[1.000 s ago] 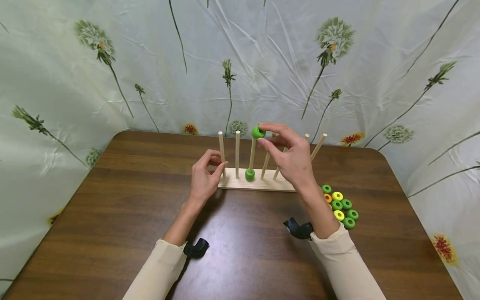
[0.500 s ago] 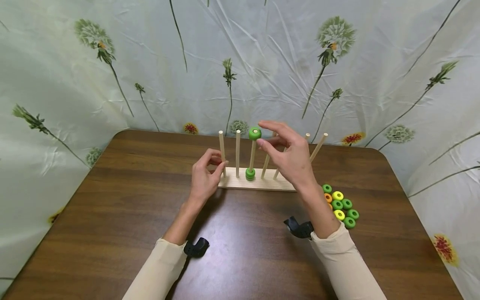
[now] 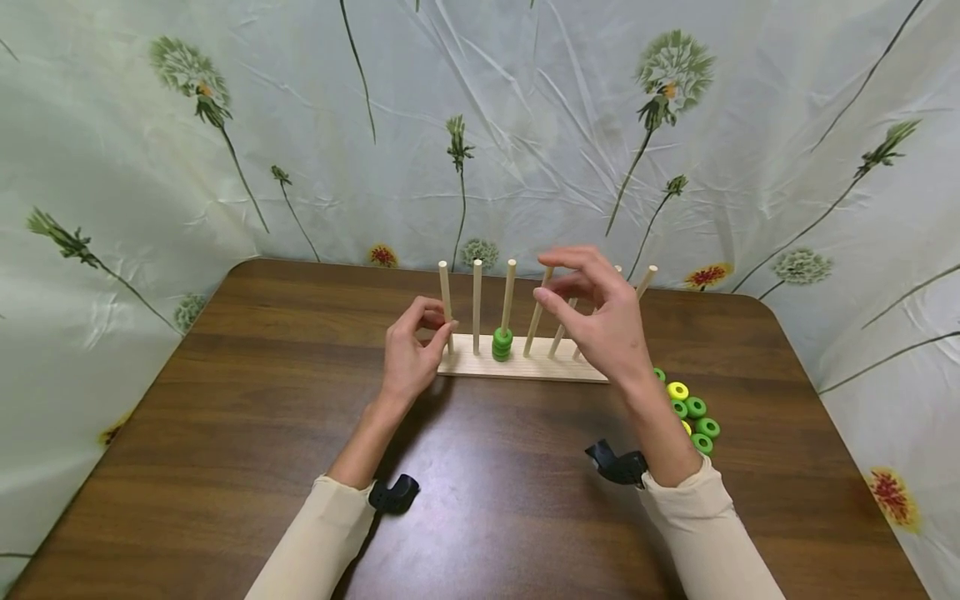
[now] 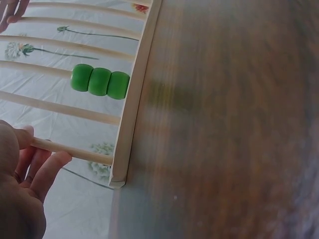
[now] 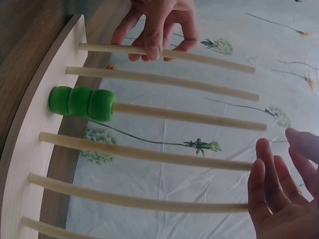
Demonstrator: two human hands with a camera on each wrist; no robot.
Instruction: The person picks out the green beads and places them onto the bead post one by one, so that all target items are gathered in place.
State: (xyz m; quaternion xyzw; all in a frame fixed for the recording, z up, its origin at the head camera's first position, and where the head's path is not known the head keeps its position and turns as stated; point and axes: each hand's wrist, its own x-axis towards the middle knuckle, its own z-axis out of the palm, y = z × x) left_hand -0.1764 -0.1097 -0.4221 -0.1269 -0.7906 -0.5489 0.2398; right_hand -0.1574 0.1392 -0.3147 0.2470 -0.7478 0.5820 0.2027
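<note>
A pale wooden stand (image 3: 510,368) with several upright pegs lies across the table in front of me. Thumb and fingers of my left hand (image 3: 411,354) pinch the leftmost peg (image 3: 445,287) low down, as the left wrist view also shows. On the third peg from the left, three green rings (image 4: 99,81) are stacked against the base. My right hand (image 3: 603,312) is up by the top of the fourth peg (image 5: 149,152), thumb and fingers spread and nothing between them.
Right of the stand, several loose green rings (image 3: 696,407) and yellow rings (image 3: 678,390) lie on the brown table (image 3: 480,500), partly behind my right forearm. A flower-print curtain (image 3: 337,125) hangs behind the table.
The green ring that was at the top of the third peg has dropped onto the two below. My right hand has let go of it and shifted right. The left hand stays put.
</note>
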